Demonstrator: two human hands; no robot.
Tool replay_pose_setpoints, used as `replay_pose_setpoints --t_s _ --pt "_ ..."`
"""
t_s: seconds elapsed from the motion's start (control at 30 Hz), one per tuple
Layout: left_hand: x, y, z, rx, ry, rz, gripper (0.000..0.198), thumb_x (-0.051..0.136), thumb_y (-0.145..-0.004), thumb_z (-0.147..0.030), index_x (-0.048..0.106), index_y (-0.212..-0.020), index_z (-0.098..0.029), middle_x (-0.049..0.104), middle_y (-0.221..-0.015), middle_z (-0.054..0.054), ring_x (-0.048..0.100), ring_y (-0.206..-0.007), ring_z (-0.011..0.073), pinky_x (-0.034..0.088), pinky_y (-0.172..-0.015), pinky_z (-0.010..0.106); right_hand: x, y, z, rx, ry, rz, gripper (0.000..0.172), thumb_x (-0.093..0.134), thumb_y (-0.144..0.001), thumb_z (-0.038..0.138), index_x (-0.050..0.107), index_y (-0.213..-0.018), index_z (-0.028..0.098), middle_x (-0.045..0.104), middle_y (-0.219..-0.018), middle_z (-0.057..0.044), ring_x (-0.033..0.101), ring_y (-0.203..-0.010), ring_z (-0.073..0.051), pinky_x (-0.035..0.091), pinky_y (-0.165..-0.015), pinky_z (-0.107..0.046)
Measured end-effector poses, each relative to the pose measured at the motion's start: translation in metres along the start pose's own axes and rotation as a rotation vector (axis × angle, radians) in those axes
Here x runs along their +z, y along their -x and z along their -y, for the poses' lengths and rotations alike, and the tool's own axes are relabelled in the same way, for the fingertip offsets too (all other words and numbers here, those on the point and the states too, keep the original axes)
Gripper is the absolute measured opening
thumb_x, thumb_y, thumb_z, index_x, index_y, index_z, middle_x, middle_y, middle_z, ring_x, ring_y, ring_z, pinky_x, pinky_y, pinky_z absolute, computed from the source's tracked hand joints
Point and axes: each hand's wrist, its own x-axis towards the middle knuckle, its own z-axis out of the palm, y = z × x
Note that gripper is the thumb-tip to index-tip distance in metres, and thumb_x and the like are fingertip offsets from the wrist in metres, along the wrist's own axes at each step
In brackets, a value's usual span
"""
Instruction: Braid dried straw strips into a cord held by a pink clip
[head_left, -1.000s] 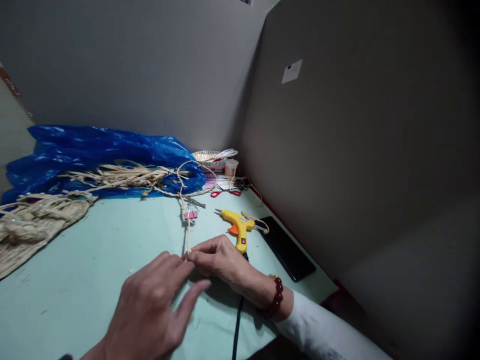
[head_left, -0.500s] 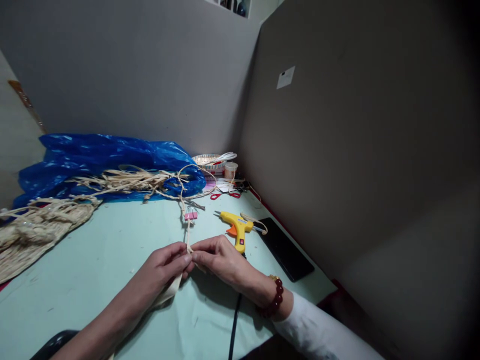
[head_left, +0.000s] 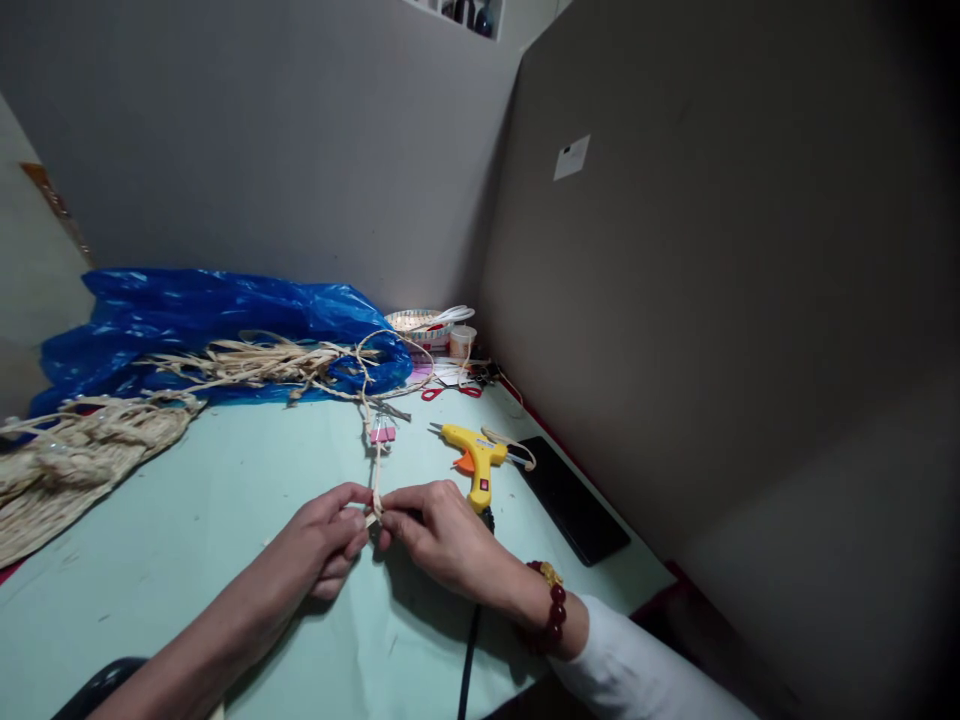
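Since earlier frames: left hand had closed from loose spread into pinch. Left to right: pale woven straw mat on pale green table; crumpled blue plastic bag behind. Left thumb and forefinger pinched near end of thin pale raffia strand, which ran up to small pink binder clip. Right hand pinched same end, fingertips touching left's. Yellow hot-glue gun lay just beside. Step judged: twisting strand end. Next move called for tension kept against clip.
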Motion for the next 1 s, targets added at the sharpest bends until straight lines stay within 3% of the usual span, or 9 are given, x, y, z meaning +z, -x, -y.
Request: replay_pose_setpoints --t_s 0.07,0.17,0.3,0.57,0.7,0.8,0.9,1.0 --pt "0.003 -0.001 -0.001 0.101 -0.200 -0.096 0.027 0.052 -0.080 -0.044 0.053 -0.092 -0.020 0.043 -0.053 -0.009 0.027 -0.041 0.0077 0.019 -0.041 0.021 0.003 0.001 0.000 -0.008 0.062 -0.018 0.024 0.046 -0.088 0.013 0.067 -0.074 0.014 0.066 -0.068 0.000 0.049 -0.056 -0.008 0.033 -0.058 -0.019" --pt "0.007 0.000 -0.004 0.310 -0.571 -0.223 0.023 0.047 -0.084 -0.040 0.056 -0.075 -0.020 0.060 -0.067 0.000 0.051 -0.062 0.0160 0.035 -0.057 0.026 0.007 0.002 -0.001 -0.007 0.197 -0.032 0.025 0.045 -0.089 0.015 0.067 -0.077 0.014 0.068 -0.071 -0.003 0.050 -0.057 -0.009 0.031 -0.057 -0.021" --pt "0.005 0.002 -0.004 0.332 -0.739 -0.303 0.024 0.047 -0.082 -0.035 0.055 -0.064 -0.021 0.056 -0.059 -0.002 0.050 -0.062 0.0177 0.033 -0.059 0.027 0.010 0.004 -0.004 -0.029 0.432 -0.064 0.026 0.049 -0.090 0.022 0.063 -0.070 0.014 0.062 -0.063 -0.003 0.041 -0.051 -0.009 0.024 -0.052 -0.025" --pt "0.001 -0.002 0.000 0.244 -0.641 -0.302 0.024 0.049 -0.077 -0.037 0.048 -0.058 -0.021 0.046 -0.055 -0.004 0.042 -0.058 0.0155 0.029 -0.055 0.025 0.011 0.014 -0.004 -0.254 0.677 -0.231 0.019 0.050 -0.087 0.022 0.058 -0.072 0.016 0.054 -0.069 -0.002 0.042 -0.060 -0.012 0.022 -0.052 -0.028" --pt "0.003 -0.005 0.008 0.221 -0.473 -0.256 0.030 0.053 -0.074 -0.042 0.045 -0.056 -0.020 0.044 -0.053 -0.005 0.040 -0.054 0.0134 0.030 -0.052 0.024 0.019 0.016 -0.003 -0.500 0.775 -0.194 0.011 0.048 -0.083 0.015 0.056 -0.078 0.015 0.052 -0.070 -0.003 0.039 -0.059 -0.014 0.022 -0.049 -0.029" --pt "0.004 -0.005 0.011 0.102 -0.212 -0.137 0.034 0.057 -0.072 -0.048 0.043 -0.059 -0.021 0.033 -0.047 -0.009 0.028 -0.042 0.0081 0.019 -0.042 0.021 0.020 0.014 -0.001 -0.637 0.829 -0.134 0.017 0.041 -0.088 0.010 0.056 -0.079 0.013 0.054 -0.076 -0.005 0.041 -0.063 -0.015 0.027 -0.049 -0.029" --pt "0.004 -0.003 0.009 -0.001 0.009 -0.077 0.035 0.062 -0.070 -0.051 0.044 -0.066 -0.021 0.029 -0.046 -0.013 0.014 -0.039 0.0039 0.008 -0.040 0.020 0.021 0.013 0.000 -0.691 0.860 -0.090 0.023 0.036 -0.092 0.010 0.055 -0.080 0.012 0.055 -0.079 -0.006 0.043 -0.065 -0.015 0.031 -0.050 -0.029" --pt "0.002 0.000 0.005 -0.003 0.100 -0.057 0.035 0.067 -0.068 -0.047 0.047 -0.072 -0.019 0.034 -0.050 -0.012 0.014 -0.041 0.0023 0.008 -0.041 0.018 0.020 0.013 0.001 -0.683 0.879 -0.082 0.022 0.036 -0.091 0.012 0.057 -0.084 0.013 0.056 -0.079 -0.006 0.043 -0.066 -0.015 0.031 -0.051 -0.030"
